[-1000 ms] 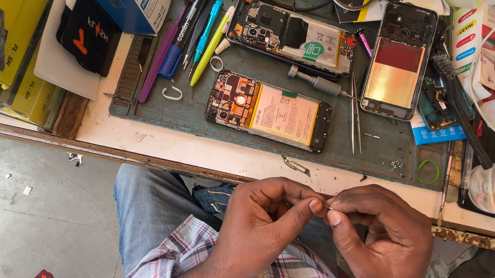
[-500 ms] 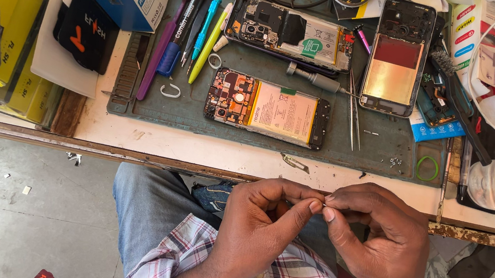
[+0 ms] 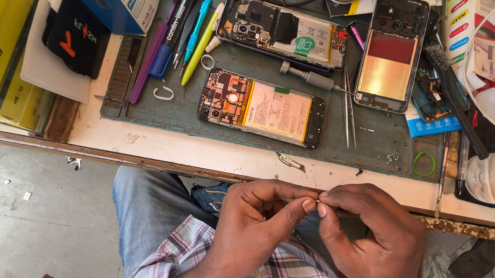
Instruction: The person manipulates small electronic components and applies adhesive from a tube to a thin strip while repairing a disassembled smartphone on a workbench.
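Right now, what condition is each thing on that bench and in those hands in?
Near phone: back off, battery and board exposed.
Far phone: back off, insides exposed.
Third phone: opened, copper-coloured plate showing.
Tweezers: lying flat, unused.
Left hand: fingers pinching a tiny part.
Right hand: fingers pinching the same part.

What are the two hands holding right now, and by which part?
Both hands, left hand and right hand, pinch something tiny between their fingertips above the lap. It is too small to identify, so which part is held cannot be told.
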